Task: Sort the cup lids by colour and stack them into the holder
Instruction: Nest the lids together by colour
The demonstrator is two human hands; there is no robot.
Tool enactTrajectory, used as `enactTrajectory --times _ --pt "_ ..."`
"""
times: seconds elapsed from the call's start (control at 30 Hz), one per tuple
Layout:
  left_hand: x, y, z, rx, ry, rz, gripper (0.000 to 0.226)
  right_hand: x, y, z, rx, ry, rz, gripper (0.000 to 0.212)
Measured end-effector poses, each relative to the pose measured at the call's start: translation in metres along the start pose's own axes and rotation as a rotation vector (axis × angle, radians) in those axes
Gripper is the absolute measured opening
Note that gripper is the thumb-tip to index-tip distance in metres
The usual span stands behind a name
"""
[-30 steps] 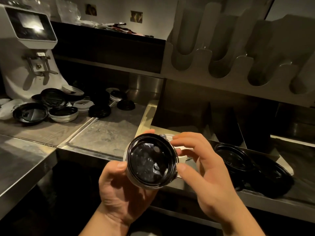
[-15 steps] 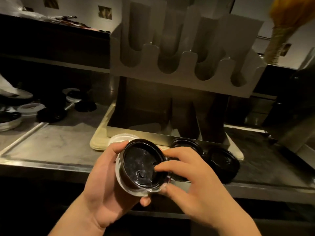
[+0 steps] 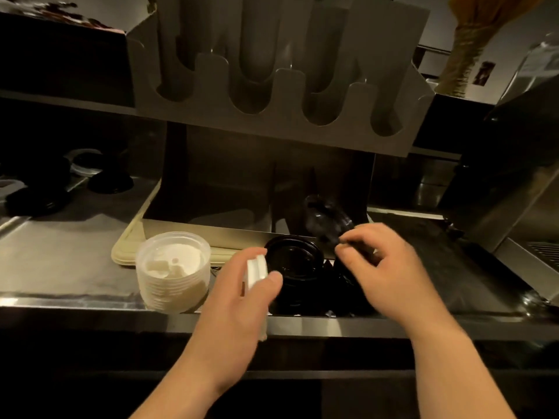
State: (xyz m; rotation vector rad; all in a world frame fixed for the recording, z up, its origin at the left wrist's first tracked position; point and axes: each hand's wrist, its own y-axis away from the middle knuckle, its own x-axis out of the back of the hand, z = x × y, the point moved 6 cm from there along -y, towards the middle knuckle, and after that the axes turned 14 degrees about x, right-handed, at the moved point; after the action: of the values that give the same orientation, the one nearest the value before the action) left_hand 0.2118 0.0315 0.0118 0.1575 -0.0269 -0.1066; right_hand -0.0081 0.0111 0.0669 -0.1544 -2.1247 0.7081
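While left hand (image 3: 239, 297) pinches white lids (image 3: 256, 269), right hand (image 3: 390, 267) pinches blurred black lid (image 3: 326, 219).

A steel counter (image 3: 75, 255) lay under dim, warm light. A dark shelf (image 3: 54, 99) was at the far left, a steel machine (image 3: 514, 176) at the right, a small picture (image 3: 484, 73) on the far wall (image 3: 511, 31).
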Motion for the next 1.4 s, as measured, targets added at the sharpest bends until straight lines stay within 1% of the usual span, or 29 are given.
enactTrajectory --times 0.07,0.1,0.17,0.23,0.33,0.43,0.6,0.63,0.7,0.73,0.77,0.8,0.93,0.97,1.03,1.07,1.13,1.17,1.2,1.23,1.3,1.37,1.4 --pt "-0.005 0.001 0.004 -0.131 -0.352 0.08 0.054 -0.015 -0.001 -0.003 0.03 0.059 -0.114 0.019" --pt "-0.008 0.002 0.006 -0.165 -0.461 0.091 0.057 -0.02 -0.001 -0.004 0.028 0.073 -0.154 0.02" --pt "-0.012 0.002 0.004 -0.155 -0.567 0.089 0.061 -0.025 0.0 -0.007 0.035 0.086 -0.21 0.019" --pt "-0.012 0.0 0.0 -0.139 -0.63 0.082 0.064 -0.025 0.0 -0.011 0.069 0.111 -0.222 0.018" --pt "-0.006 -0.004 -0.004 -0.142 -0.613 0.093 0.065 -0.026 -0.003 -0.015 0.097 0.117 -0.235 0.02" --pt "-0.004 -0.004 -0.006 -0.179 -0.657 0.118 0.063 -0.034 -0.002 -0.015 0.108 0.165 -0.361 0.024" --pt "-0.002 -0.002 -0.008 -0.2 -0.725 0.14 0.068 -0.035 -0.003 -0.02 0.1 0.226 -0.419 0.017" --pt "-0.002 -0.001 -0.008 -0.197 -0.729 0.135 0.07 -0.036 -0.002 -0.021 0.091 0.231 -0.447 0.021" --pt "-0.002 0.0 -0.009 -0.201 -0.725 0.124 0.074 -0.039 0.001 -0.023 0.071 0.233 -0.481 0.038" --pt "-0.002 0.001 -0.009 -0.207 -0.708 0.116 0.075 -0.039 0.003 -0.024 0.057 0.226 -0.473 0.046" --pt "-0.002 0.002 -0.008 -0.211 -0.687 0.109 0.075 -0.041 0.004 -0.026 0.042 0.214 -0.455 0.049" --pt "-0.002 0.003 -0.007 -0.212 -0.673 0.109 0.075 -0.042 0.006 -0.029 0.021 0.201 -0.434 0.047" --pt "-0.004 0.003 -0.009 -0.143 -0.632 0.103 0.072 -0.047 0.007 -0.035 -0.035 0.217 -0.323 0.024" --pt "-0.004 0.004 -0.011 -0.126 -0.595 0.088 0.07 -0.047 0.007 -0.036 -0.046 0.214 -0.306 0.021" --pt "-0.002 0.005 -0.009 -0.121 -0.44 0.042 0.061 -0.047 0.005 -0.037 -0.061 0.199 -0.31 0.033" --pt "0.001 0.006 -0.006 -0.11 -0.299 0.007 0.054 -0.047 0.004 -0.036 -0.061 0.195 -0.313 0.039" --pt "0.01 0.012 0.003 -0.067 0.117 -0.072 0.042 -0.045 0.001 -0.037 -0.064 0.188 -0.31 0.043" --pt "0.015 0.014 0.005 -0.01 0.353 -0.132 0.04 -0.043 0.0 -0.04 -0.055 0.188 -0.291 0.043" --pt "0.018 0.017 0.008 0.051 0.574 -0.209 0.039 -0.04 -0.001 -0.047 -0.02 0.187 -0.247 0.042" --pt "0.02 0.02 0.013 0.088 0.728 -0.271 0.04 -0.036 -0.001 -0.057 0.027 0.159 -0.185 0.039" --pt "0.029 0.024 0.015 0.129 0.865 -0.307 0.046 -0.036 0.0 -0.086 0.098 -0.025 -0.074 0.029" --pt "0.037 0.025 0.013 0.161 0.93 -0.306 0.052 -0.045 0.005 -0.113 0.137 -0.253 -0.049 0.022" --pt "0.04 0.025 0.013 0.17 0.951 -0.313 0.054 -0.049 0.007 -0.125 0.177 -0.324 -0.037 0.022"
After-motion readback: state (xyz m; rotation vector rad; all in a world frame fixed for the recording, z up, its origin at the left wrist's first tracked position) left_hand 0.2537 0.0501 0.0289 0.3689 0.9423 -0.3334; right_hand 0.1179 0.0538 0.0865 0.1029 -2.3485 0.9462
